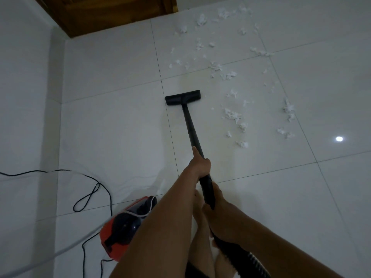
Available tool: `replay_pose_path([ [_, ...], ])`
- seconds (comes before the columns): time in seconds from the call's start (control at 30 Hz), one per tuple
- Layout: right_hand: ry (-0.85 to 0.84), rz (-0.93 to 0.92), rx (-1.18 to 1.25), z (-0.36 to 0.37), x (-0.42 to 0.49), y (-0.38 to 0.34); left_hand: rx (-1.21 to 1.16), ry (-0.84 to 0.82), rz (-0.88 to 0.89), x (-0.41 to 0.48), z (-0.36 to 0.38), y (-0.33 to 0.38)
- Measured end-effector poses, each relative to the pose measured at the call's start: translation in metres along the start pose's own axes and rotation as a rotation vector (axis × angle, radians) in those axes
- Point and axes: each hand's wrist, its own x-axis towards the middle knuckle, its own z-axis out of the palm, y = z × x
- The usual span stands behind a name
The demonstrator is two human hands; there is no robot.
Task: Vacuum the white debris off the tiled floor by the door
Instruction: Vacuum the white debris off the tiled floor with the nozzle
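Observation:
A black vacuum wand [190,129] runs from my hands down to its flat floor head [182,97], which rests on the white tiled floor [120,127]. My left hand [200,164] grips the wand higher up, thumb along the tube. My right hand [219,209] grips the lower handle end where the ribbed hose [253,259] begins. White paper debris [232,115] lies scattered to the right of the head and beyond it, up toward the brown wooden door [112,15].
The red and black vacuum body [122,225] sits on the floor at lower left, beside my left forearm. Its black power cord [90,193] loops across the tiles to the left. A white wall [24,97] runs along the left side.

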Motion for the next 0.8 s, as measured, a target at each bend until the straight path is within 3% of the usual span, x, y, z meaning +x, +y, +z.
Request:
replay_pose_path([
  [0.43, -0.051, 0.075, 0.052, -0.041, 0.087, -0.113, 0.056, -0.001, 0.011, 0.094, -0.094, 0.069],
  [0.8, -0.073, 0.075, 0.062, -0.065, 0.151, -0.145, 0.022, 0.035, 0.043, 0.16, -0.124, 0.099],
])
